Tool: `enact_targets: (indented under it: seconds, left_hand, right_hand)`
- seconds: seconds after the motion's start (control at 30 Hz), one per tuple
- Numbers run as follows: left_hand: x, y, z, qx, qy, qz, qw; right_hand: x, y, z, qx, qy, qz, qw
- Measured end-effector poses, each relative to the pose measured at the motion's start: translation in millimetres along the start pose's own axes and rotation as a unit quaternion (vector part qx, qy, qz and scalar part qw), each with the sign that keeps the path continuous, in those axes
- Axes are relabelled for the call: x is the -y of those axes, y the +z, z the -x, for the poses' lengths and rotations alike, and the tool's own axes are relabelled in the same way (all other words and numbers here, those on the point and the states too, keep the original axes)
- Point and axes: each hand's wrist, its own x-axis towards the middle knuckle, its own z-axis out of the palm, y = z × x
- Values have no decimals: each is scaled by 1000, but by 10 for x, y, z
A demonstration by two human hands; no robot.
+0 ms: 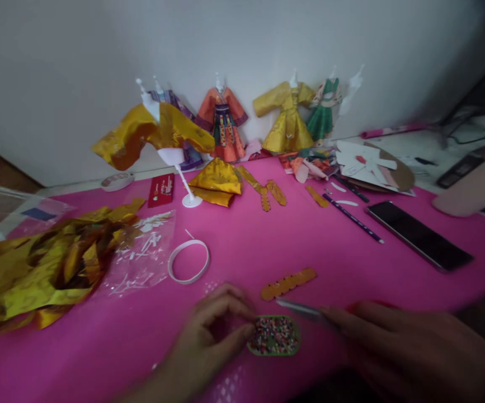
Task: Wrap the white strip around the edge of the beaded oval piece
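At the near edge of the pink surface (267,246), the left hand (215,336) has its fingers curled, fingertips pinching the left rim of a small oval bead tray (274,336) with a green border and many tiny coloured beads inside. The right hand (410,347) comes in from the near right corner, gripping a thin metal tool (298,308); its tip lies just above the tray's upper right rim, and whether it touches cannot be told through the blur. The tray thus sits between the two hands, touching the left, just beside the right.

Just beyond the tray lies an orange paper strip (288,284) with dots along it. Farther left is a white tape ring (188,261), then a clear plastic bag (141,257) with white bits, and a heap of gold foil paper (36,274) at the left edge. Toward the right edge a black phone (419,235) lies flat, with a dark pencil (353,218) beside it. Near the far edge a white stand carries a gold paper robe (154,134); a folded gold skirt (217,182) lies by its foot. Along the wall stand small paper dresses: orange (222,123), yellow (286,117), green (324,112).
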Motion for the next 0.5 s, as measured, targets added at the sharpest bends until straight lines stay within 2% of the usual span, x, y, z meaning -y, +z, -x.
enact_targets:
  seconds: [0.07, 0.2, 0.3, 0.43, 0.5]
  left_hand:
    - [8, -10, 38, 25, 44, -122, 991]
    - [91, -32, 111, 86, 93, -305, 944]
    - [162, -57, 124, 108, 127, -355, 920]
    - [197, -80, 75, 132, 129, -378, 907]
    - [203, -67, 51, 135, 146, -377, 904]
  right_hand:
    - [-119, -17, 71, 33, 27, -5, 999]
    - [-335, -44, 198, 90, 90, -47, 991]
    - [-399, -70, 196, 84, 85, -63, 991]
    - [-408, -83, 127, 96, 63, -53, 992]
    - [-411, -70, 115, 58, 61, -45, 995]
